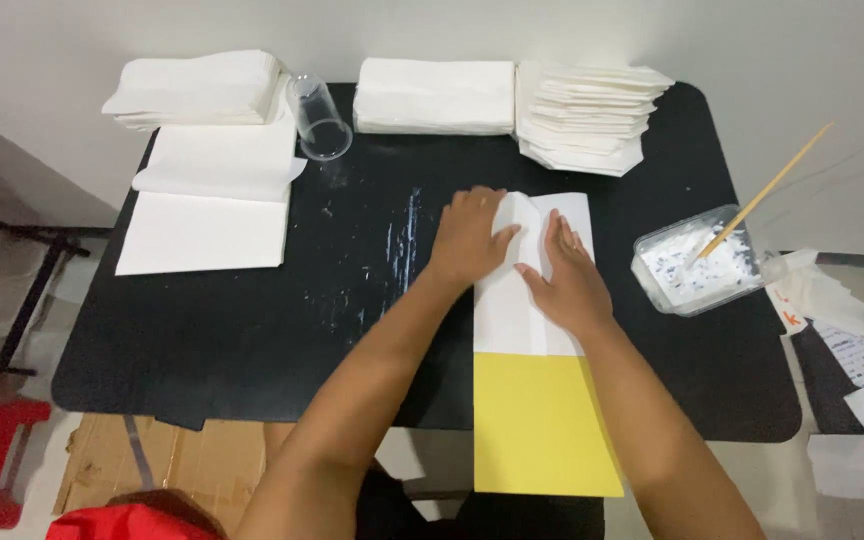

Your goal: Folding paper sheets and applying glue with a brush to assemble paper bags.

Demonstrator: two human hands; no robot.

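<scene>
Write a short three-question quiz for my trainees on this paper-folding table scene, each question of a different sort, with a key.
1. True or false: both hands press on the white paper.
2. What lies in the plastic tray? A) white paste B) coins C) water
3. Fill in: the clear cup lies on its ____.

Key
1. True: left hand and right hand rest flat on it, above the yellow sheet.
2. A; a wooden stick leans in it.
3. side

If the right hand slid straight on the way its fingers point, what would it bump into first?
The right hand points up the white sheet; past its top edge, probably the stack of folded papers at the table's back, though depth is unclear.
</scene>
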